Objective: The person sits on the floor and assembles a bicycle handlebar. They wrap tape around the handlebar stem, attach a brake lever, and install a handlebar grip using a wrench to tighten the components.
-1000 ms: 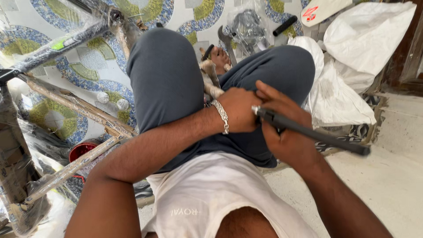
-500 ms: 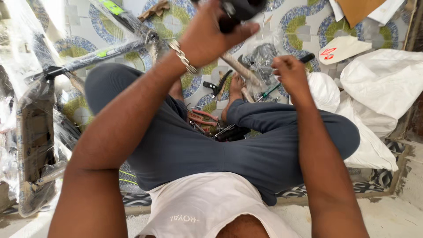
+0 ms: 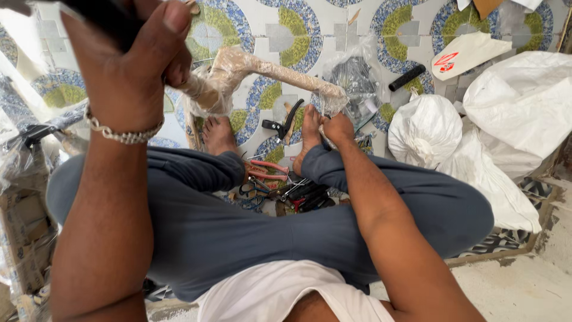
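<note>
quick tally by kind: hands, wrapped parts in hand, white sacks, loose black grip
Hands: 2 (left hand, right hand)
Plastic-wrapped part held between them: 1
White sacks: 2 (round sack, large sack)
Black grip: 1
Total: 6

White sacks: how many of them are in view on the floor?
3. One knotted white sack lies right of the feet, one bigger behind it, one flat beside the knee. Others may be hidden.

Bare arms and feet, blue-grey trousers [image 3: 238, 232], white shirt [image 3: 268, 295], silver bracelet [image 3: 122, 136].
</note>
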